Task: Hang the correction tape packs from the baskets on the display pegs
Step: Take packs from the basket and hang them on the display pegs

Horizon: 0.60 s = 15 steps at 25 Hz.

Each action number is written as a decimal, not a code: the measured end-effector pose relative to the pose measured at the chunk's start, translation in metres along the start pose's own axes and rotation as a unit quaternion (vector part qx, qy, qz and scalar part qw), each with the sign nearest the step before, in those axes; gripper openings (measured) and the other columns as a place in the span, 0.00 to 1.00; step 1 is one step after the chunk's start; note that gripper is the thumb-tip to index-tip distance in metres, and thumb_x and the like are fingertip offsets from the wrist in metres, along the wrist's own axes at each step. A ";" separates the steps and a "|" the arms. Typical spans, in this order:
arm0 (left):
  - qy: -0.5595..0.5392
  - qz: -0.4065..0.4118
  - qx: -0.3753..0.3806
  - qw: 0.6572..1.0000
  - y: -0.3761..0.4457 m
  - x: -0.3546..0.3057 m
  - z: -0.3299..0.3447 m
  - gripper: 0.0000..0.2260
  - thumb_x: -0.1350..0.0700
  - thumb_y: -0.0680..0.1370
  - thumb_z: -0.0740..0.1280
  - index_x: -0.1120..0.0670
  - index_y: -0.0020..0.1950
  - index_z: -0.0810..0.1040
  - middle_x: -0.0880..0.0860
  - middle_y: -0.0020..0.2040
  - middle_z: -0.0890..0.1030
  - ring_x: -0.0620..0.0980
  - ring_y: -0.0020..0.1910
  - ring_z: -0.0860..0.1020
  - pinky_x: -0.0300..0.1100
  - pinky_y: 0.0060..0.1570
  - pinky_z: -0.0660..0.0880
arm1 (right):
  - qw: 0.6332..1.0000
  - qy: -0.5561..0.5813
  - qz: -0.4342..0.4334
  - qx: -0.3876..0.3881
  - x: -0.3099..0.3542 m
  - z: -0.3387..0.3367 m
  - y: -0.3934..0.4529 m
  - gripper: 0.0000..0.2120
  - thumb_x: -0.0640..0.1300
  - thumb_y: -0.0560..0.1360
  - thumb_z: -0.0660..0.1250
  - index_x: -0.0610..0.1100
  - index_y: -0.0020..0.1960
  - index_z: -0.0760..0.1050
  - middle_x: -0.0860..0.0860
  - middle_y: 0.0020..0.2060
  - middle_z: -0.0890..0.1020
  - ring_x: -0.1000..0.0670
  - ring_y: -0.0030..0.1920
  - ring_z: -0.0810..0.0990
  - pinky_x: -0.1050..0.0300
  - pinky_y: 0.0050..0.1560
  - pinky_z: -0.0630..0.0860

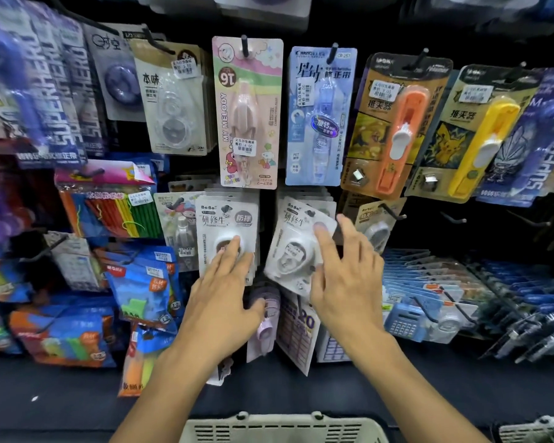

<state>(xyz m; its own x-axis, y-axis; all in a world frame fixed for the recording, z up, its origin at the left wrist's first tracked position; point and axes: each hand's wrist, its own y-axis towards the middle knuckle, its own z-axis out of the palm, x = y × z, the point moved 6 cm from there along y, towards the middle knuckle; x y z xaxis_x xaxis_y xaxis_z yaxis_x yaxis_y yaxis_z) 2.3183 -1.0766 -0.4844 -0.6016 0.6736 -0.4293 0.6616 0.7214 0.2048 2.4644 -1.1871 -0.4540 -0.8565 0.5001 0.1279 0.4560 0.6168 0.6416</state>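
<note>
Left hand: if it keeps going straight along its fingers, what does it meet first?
The left hand already touches the upright white BoBo pack; pushing on would probably just press it against the packs behind.

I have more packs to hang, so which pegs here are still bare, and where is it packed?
Bare pegs stick out at the right, past the small hanging pack and above the blue calculator row. The top row and the left side are crowded. Both hands, left hand and right hand, press on full white pack stacks.
</note>
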 end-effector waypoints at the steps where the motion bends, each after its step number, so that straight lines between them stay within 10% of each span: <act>1: 0.003 0.002 0.000 1.000 0.000 0.003 0.000 0.37 0.45 0.79 0.66 0.45 0.83 0.49 0.40 0.82 0.37 0.46 0.82 0.42 0.53 0.80 0.53 | 0.999 0.006 -0.020 -0.032 0.005 -0.003 -0.001 0.26 0.40 0.73 0.67 0.43 0.71 0.73 0.41 0.72 0.70 0.37 0.69 0.70 0.37 0.63 0.70; 8: 0.009 0.024 0.054 0.998 -0.016 0.020 0.027 0.34 0.44 0.78 0.65 0.45 0.82 0.57 0.44 0.84 0.46 0.49 0.82 0.50 0.53 0.78 0.59 | 0.956 -0.017 -0.131 0.262 0.010 0.041 0.017 0.32 0.43 0.79 0.59 0.50 0.81 0.57 0.56 0.82 0.50 0.49 0.81 0.38 0.42 0.80 0.47; 13: 0.031 -0.028 0.271 0.962 -0.085 0.064 0.107 0.27 0.49 0.77 0.69 0.49 0.76 0.69 0.52 0.74 0.73 0.55 0.71 0.73 0.45 0.66 0.71 | 0.985 0.123 -0.070 0.100 0.021 0.065 -0.059 0.26 0.41 0.74 0.62 0.42 0.72 0.72 0.43 0.76 0.68 0.39 0.76 0.65 0.41 0.74 0.62; 15: 0.036 -0.061 0.381 0.922 -0.133 0.093 0.156 0.27 0.49 0.78 0.69 0.48 0.77 0.69 0.52 0.75 0.73 0.54 0.70 0.74 0.43 0.66 0.71 | 0.954 0.212 0.031 0.208 0.019 0.115 -0.137 0.20 0.40 0.76 0.63 0.40 0.67 0.76 0.43 0.69 0.75 0.38 0.68 0.73 0.48 0.66 0.68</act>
<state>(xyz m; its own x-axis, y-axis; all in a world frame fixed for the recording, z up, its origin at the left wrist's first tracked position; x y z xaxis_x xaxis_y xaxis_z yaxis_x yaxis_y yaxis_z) 2.2448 -1.1351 -0.6889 -0.7029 0.6233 -0.3427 0.6922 0.4885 -0.5312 2.4135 -1.1925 -0.6264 -0.8056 0.3065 0.5071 0.4897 0.8262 0.2785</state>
